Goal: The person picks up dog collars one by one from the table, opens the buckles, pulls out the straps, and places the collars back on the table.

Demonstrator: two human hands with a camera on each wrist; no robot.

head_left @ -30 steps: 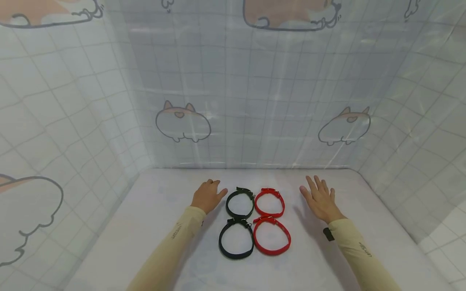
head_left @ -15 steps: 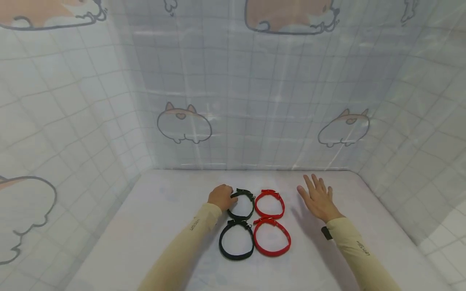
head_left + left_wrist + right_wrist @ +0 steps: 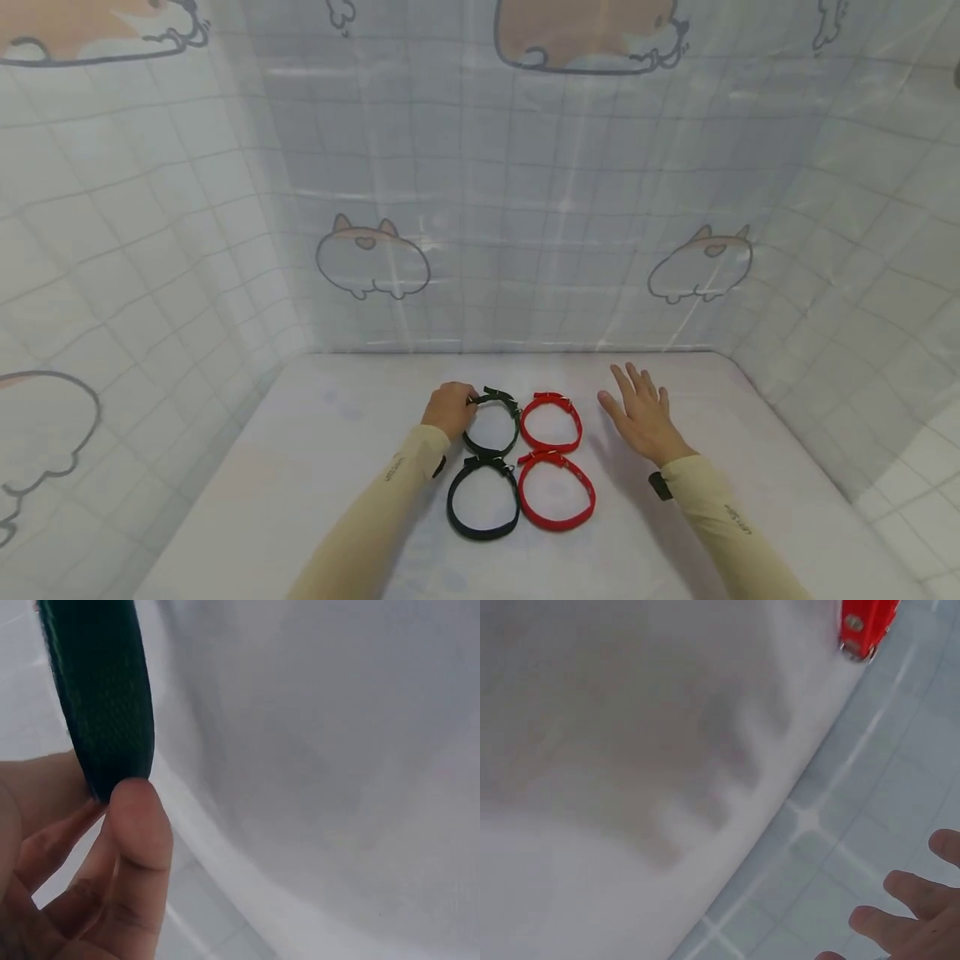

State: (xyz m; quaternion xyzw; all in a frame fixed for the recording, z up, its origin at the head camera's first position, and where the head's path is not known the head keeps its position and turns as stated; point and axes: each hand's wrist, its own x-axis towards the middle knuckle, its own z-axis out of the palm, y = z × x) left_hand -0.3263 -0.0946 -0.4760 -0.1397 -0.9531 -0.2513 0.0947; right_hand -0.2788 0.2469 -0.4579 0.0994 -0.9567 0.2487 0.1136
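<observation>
Buckled pet collars lie as loops on the white table, two dark on the left and two red on the right. My left hand [image 3: 450, 408] pinches the left side of the far dark green collar [image 3: 516, 429] between thumb and fingers. Up close in the left wrist view, the green collar's strap [image 3: 109, 697] sits at the fingertips. Just nearer lies a black collar [image 3: 483, 534]. My right hand [image 3: 643, 419] hovers with spread fingers, right of the far red collar [image 3: 557, 447]; the near red collar [image 3: 558, 525] is below that one. Only part of a red collar [image 3: 866, 622] shows in the right wrist view.
The white table [image 3: 300, 467] ends at a back edge against a grid-patterned curtain [image 3: 525, 275] with cartoon dogs. Similar curtain sides rise at left [image 3: 187, 275] and right [image 3: 847, 333].
The left hand has moved right and down to the green collar and now pinches its strap. The right hand stays spread, shifted slightly left in the view. The collars keep their arrangement.
</observation>
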